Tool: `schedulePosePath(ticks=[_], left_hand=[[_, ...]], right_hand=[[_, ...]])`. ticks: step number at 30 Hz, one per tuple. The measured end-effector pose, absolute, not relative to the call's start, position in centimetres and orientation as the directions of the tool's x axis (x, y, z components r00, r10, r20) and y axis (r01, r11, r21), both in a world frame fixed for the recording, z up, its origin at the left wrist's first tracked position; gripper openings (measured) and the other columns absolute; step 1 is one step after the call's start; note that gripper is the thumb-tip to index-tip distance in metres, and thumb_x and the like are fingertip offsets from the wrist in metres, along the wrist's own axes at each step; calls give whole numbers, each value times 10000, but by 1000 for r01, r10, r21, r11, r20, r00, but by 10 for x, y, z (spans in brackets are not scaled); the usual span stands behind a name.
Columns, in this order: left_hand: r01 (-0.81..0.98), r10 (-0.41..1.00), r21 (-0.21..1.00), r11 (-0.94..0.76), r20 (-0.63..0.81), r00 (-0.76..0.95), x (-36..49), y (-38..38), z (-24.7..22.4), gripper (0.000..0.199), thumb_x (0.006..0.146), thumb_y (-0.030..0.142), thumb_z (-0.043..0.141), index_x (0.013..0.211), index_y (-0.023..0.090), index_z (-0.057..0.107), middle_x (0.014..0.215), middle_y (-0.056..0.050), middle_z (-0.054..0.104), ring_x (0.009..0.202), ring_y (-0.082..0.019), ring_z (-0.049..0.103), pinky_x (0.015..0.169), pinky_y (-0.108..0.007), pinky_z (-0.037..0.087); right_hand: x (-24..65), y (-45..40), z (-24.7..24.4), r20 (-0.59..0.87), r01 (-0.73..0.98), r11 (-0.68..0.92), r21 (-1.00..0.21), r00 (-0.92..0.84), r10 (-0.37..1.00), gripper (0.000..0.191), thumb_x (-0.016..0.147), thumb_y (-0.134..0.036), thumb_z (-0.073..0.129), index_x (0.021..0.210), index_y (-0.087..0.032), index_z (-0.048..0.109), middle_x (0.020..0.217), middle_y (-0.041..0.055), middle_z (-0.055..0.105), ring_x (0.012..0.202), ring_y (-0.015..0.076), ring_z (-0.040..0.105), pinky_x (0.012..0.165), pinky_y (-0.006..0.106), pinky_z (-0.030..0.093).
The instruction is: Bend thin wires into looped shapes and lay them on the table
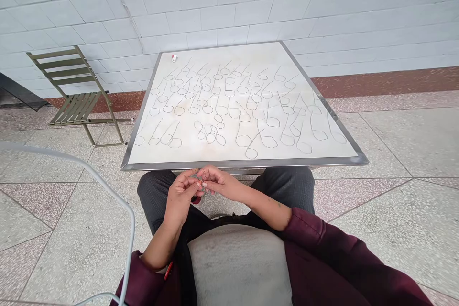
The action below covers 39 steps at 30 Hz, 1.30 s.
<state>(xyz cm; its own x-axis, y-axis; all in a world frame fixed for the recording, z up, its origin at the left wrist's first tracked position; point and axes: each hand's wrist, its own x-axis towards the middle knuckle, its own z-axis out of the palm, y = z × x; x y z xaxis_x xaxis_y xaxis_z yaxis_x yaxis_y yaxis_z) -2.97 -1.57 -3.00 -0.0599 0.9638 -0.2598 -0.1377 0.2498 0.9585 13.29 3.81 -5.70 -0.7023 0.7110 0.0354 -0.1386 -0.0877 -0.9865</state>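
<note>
Seated close to the table [244, 162], we bring our left hand [180, 196] and right hand [223, 185] together just off its near edge, above our lap, fingertips meeting. Between them we pinch a thin wire [203, 171], thumb against fingers on both sides; its curve shows over the fingertips, though most of it is hidden in our grip.

Before us, dozens of wire loops [252, 153] lie spread over the pale tabletop, most with a round end toward us and a straighter tail pointing away. Near the middle of the front, small coils [211, 135] lie grouped, some overlapping. A small white-and-red object [174, 58], too small for us to identify, sits in the far left corner.

To the left of the table, a slatted folding chair [73, 105] stands by the white tiled wall [229, 7]. A pale cable [132, 222] curves across the left foreground, past our maroon sleeve [143, 279], above the speckled floor [390, 126].
</note>
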Motion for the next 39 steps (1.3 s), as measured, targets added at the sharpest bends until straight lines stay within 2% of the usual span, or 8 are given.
schedulePosePath(ticks=[4, 8, 12, 16, 25, 33, 37, 39], left_hand=[[-187, 951, 937, 296, -308, -36, -26, -15, -25, 414, 741, 311, 720, 1123, 196, 611, 782, -2, 654, 654, -111, 622, 592, -216, 502], [-291, 940, 909, 298, -333, -76, -22, -16, -26, 421, 723, 265, 726, 1119, 205, 595, 776, 18, 631, 636, -97, 600, 605, -224, 503], [-283, 935, 912, 297, -338, -107, -22, -16, -31, 420, 719, 245, 715, 1122, 210, 601, 788, 21, 621, 620, -96, 592, 604, -231, 494], [-245, 938, 924, 293, -327, -113, -21, -16, -33, 386, 737, 225, 693, 1113, 194, 610, 796, 14, 620, 601, -74, 556, 584, -199, 460], [-247, 941, 924, 292, -324, -99, -19, -16, -31, 387, 745, 231, 689, 1120, 188, 606, 796, 12, 634, 566, -62, 512, 549, -186, 406], [-236, 946, 937, 258, -295, -135, -16, -15, -31, 407, 728, 236, 695, 1121, 184, 605, 748, 20, 610, 550, -65, 492, 520, -180, 385], [-235, 950, 939, 251, -285, -124, -20, -15, -28, 532, 714, 258, 708, 1220, 201, 557, 709, 39, 601, 510, -63, 470, 494, -182, 366], [-233, 949, 936, 265, -296, -107, -22, -15, -27, 557, 703, 264, 718, 1232, 204, 552, 706, 43, 606, 501, -58, 465, 491, -183, 363]], right_hand=[[134, 38, -56, 97, -117, 26, -993, -661, 744, 444, 886, -274, 587, 1305, -284, 442, 1102, 29, 484, 739, 76, 531, 680, 253, 493], [133, 35, -53, 148, 41, 226, -973, -642, 752, 543, 872, -286, 612, 1370, -318, 400, 1174, 59, 472, 834, 122, 559, 718, 298, 519], [130, 31, -54, 136, 220, 353, -910, -644, 753, 1000, 660, -385, 818, 1467, -329, 230, 1228, 90, 466, 884, 178, 574, 691, 334, 534], [127, 27, -55, 113, 327, 391, -860, -625, 772, 1192, 568, -443, 857, 1498, -299, 125, 1218, 108, 490, 889, 202, 591, 726, 375, 529], [123, 25, -59, 201, 385, 484, -786, -581, 789, 965, 658, -419, 781, 1448, -226, 261, 1117, 106, 585, 956, 238, 591, 754, 380, 515], [120, 25, -66, 177, 414, 463, -784, -565, 806, 981, 641, -453, 800, 1439, -219, 279, 1059, 97, 612, 922, 245, 606, 781, 412, 518], [128, 30, -63, 183, 284, 437, -853, -623, 760, 1139, 561, -501, 844, 1475, -259, 209, 1163, 105, 529, 880, 206, 590, 766, 405, 540], [134, 34, -58, 210, 159, 409, -898, -662, 720, 1076, 614, -453, 833, 1477, -304, 208, 1277, 115, 433, 916, 183, 578, 747, 363, 556]])
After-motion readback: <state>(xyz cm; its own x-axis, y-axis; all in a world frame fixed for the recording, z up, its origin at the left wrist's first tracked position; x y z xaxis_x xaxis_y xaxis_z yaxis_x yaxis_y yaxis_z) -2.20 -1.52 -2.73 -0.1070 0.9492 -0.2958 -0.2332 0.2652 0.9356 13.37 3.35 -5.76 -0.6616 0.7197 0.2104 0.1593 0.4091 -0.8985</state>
